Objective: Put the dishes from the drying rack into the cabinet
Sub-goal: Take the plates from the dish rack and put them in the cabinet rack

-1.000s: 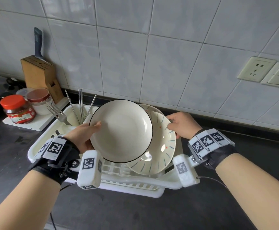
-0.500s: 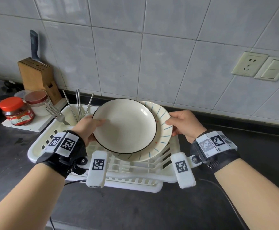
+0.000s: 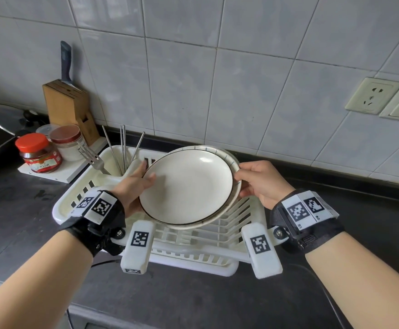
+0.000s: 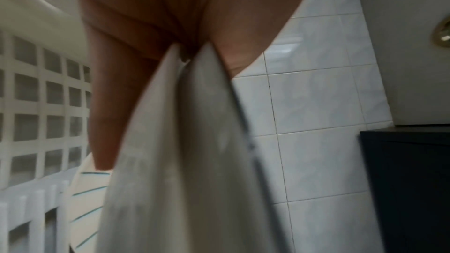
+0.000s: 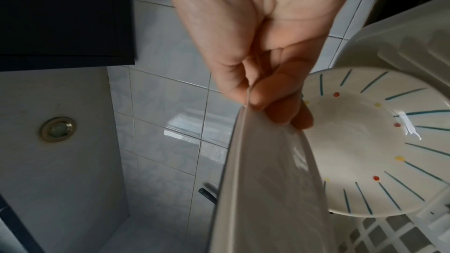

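Observation:
A white plate with a thin black rim (image 3: 186,186) is held tilted above the white drying rack (image 3: 193,255). My left hand (image 3: 146,176) grips its left edge, thumb on the inner face. My right hand (image 3: 241,184) pinches its right edge. In the right wrist view my right hand (image 5: 263,93) has its fingers behind that plate (image 5: 268,180). A striped plate (image 5: 365,141) with blue lines and coloured dots leans in the rack just behind. Only its rim (image 3: 234,160) shows in the head view. The left wrist view shows my left hand (image 4: 170,16) on the blurred plate (image 4: 182,161).
Chopsticks (image 3: 122,148) and a fork (image 3: 91,157) stand in the rack's cutlery holder. A knife block (image 3: 68,105), jars (image 3: 39,153) and a pan lid (image 3: 3,117) sit at the left. A dark cabinet (image 5: 65,16) hangs on the tiled wall. Black counter (image 3: 217,300) surrounds the rack.
The black-rimmed plate has shifted right in front of the striped plate and tipped flatter. My right hand, earlier at the striped plate's rim, now holds the black-rimmed plate's right edge.

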